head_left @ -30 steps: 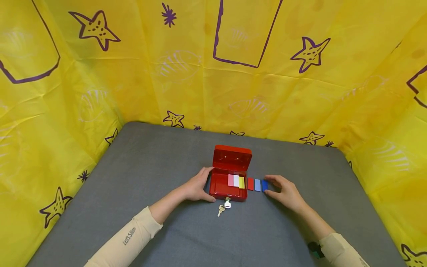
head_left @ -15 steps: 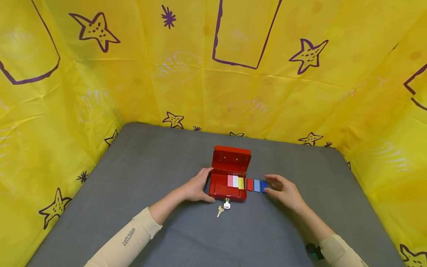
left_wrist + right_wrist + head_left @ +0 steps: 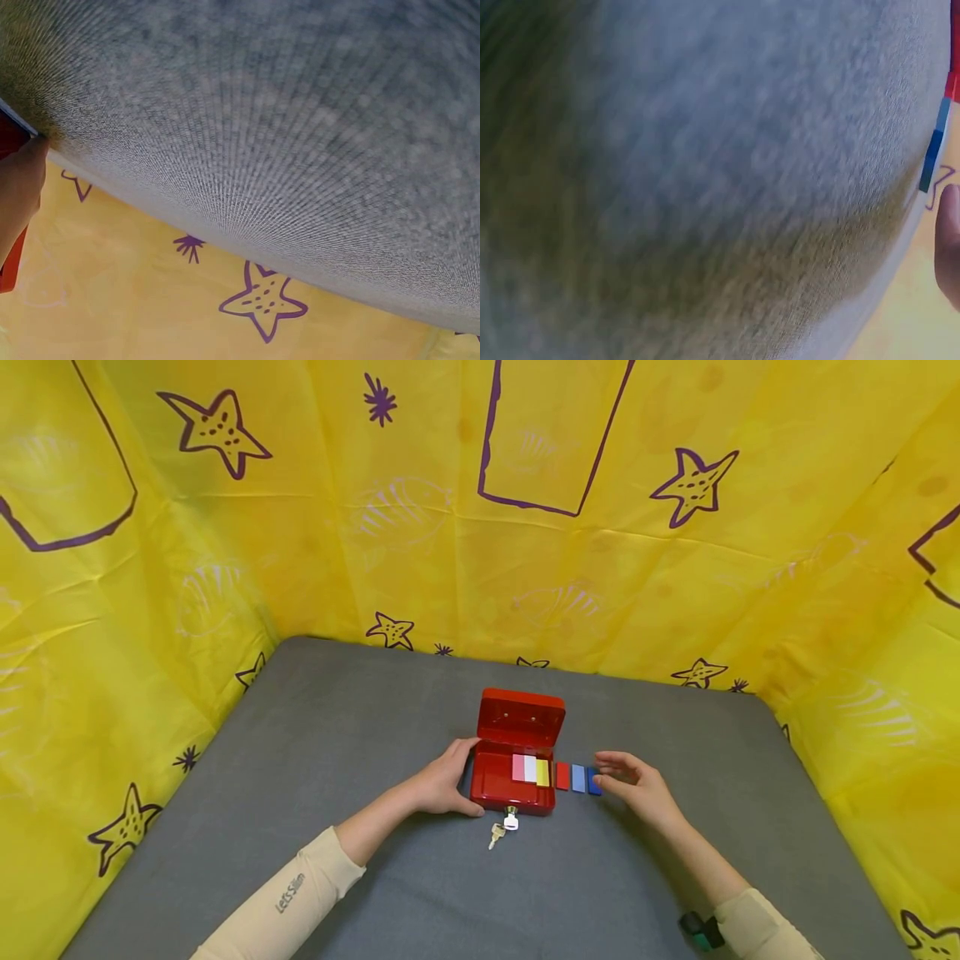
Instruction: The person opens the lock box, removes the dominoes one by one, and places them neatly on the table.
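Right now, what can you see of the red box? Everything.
The red box is glossy and rectangular, metal by its look, on the grey table. Its lid stands open at the far side. A key is at the front, seemingly in a lock, a second key beside it. A pink piece, a white piece and a yellow piece lie inside, at the right. The left hand grips its left end from near to far corner.

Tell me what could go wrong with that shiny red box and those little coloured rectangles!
The raised, shiny red lid might drop if the left hand jolts the shiny red rectangular box. The right hand, right by the flat dark blue rectangle, could nudge it crooked. The silvery metal key sticking out in front might get bumped.
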Available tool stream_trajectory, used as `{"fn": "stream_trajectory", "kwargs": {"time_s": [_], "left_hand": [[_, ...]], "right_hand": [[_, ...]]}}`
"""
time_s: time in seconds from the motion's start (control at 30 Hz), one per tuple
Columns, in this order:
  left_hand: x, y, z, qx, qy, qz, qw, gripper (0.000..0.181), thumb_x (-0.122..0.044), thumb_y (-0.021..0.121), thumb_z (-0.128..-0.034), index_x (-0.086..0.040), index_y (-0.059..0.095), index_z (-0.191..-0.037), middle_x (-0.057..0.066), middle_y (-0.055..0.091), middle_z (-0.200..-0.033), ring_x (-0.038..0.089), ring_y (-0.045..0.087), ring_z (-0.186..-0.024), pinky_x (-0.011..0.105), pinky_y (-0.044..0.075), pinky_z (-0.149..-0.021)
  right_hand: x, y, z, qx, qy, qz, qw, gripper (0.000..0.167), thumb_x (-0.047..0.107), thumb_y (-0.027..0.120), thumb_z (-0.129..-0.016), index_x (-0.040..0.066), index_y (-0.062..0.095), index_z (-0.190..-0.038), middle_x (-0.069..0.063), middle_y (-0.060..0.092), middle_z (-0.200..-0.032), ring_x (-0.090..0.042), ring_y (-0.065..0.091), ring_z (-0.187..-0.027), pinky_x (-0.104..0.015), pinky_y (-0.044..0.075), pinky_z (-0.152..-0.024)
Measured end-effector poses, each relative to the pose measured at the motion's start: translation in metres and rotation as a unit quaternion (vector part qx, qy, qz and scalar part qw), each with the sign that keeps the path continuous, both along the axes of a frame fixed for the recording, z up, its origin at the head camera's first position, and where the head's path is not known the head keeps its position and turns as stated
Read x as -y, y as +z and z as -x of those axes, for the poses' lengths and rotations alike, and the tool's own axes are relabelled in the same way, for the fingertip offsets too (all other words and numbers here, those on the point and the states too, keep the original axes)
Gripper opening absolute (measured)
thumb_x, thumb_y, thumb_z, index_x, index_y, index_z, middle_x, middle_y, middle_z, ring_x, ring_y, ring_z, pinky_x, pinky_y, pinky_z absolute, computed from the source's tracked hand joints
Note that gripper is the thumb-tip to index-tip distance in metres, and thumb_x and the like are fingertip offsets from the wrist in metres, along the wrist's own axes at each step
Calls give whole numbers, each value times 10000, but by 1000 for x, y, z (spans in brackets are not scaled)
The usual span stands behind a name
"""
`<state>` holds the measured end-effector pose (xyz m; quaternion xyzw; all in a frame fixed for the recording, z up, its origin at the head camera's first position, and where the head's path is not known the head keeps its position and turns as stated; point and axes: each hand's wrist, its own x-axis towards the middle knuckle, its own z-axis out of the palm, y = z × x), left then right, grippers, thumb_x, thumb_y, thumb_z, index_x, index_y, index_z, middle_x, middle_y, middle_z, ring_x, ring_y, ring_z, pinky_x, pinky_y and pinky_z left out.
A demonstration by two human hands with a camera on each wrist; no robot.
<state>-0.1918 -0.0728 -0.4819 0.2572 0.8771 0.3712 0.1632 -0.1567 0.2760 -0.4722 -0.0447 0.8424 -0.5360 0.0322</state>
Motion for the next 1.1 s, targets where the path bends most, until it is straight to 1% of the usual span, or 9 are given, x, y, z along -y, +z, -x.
{"fn": "stream_trajectory", "kwargs": {"time_s": [0.07, 0.13, 0.23, 0.47, 0.63, 0.87, 1.03, 1.1], "left_hand": [[0, 0, 0, 25, 12, 7, 10000, 1041, -282, 870, -713, -62, 218, -1494, 107, 372, -1402, 264, 442, -1222, 455, 425, -1017], [0, 1, -1, 59, 30, 23, 10000, 1042, -281, 870, -713, -67, 217, -1496, 103, 370, -1406, 263, 440, -1226, 456, 424, -1019], [0, 1, -1, 69, 42, 0, 10000, 1040, -277, 873, -711, -66, 222, -1494, 104, 372, -1405, 266, 441, -1227, 460, 427, -1015], [0, 2, -1, 70, 43, 4, 10000, 1036, -280, 870, -711, -68, 224, -1492, 96, 373, -1401, 256, 436, -1226, 448, 437, -1005], [0, 3, -2, 54, 35, -44, 10000, 1037, -283, 870, -709, -55, 227, -1490, 103, 378, -1397, 263, 443, -1221, 453, 430, -1009], [0, 5, -2, 52, 11, -91, 9999, 1032, -268, 870, -711, -50, 228, -1490, 107, 377, -1397, 265, 436, -1227, 454, 422, -1018], [0, 4, -2, 44, 9, -77, 10000, 1037, -266, 872, -706, -51, 228, -1490, 107, 379, -1394, 265, 432, -1230, 453, 427, -1014], [-1, 4, -2, 61, 22, -64, 10000, 1038, -268, 873, -707, -53, 227, -1491, 107, 378, -1398, 268, 432, -1234, 458, 426, -1016]], "right_hand": [[1, 0, 1, 133, -54, 125, 9998, 476, 179, 741, -876, -37, 583, -1269, -233, 618, -1229, -104, 630, -1012, -176, 499, -817], [4, 1, 1, 250, -82, 306, 9992, 479, 165, 733, -882, -49, 571, -1278, -247, 606, -1241, -51, 624, -988, -174, 498, -824], [11, 3, 0, 419, -139, 581, 9973, 478, 140, 727, -883, -61, 560, -1283, -261, 594, -1250, -35, 625, -973, -173, 496, -830], [28, 10, -2, 710, -109, 900, 9933, 476, 122, 708, -894, -74, 540, -1294, -258, 589, -1257, -79, 625, -985, -183, 500, -841], [35, 11, 0, 674, 54, 924, 9934, 470, 121, 697, -904, -80, 537, -1297, -256, 589, -1257, -106, 629, -991, -194, 507, -835], [46, 18, 0, 594, 196, 771, 9951, 455, 154, 700, -905, -50, 559, -1286, -239, 600, -1240, -274, 613, -1051, -213, 511, -841], [55, 22, 2, 489, 319, 580, 9966, 417, 133, 701, -901, -39, 581, -1262, -222, 620, -1205, -305, 606, -1039, -236, 528, -812], [60, 27, 2, 442, 370, 515, 9970, 395, 104, 697, -898, -51, 587, -1245, -234, 622, -1189, -325, 602, -1034, -243, 535, -795]]}}
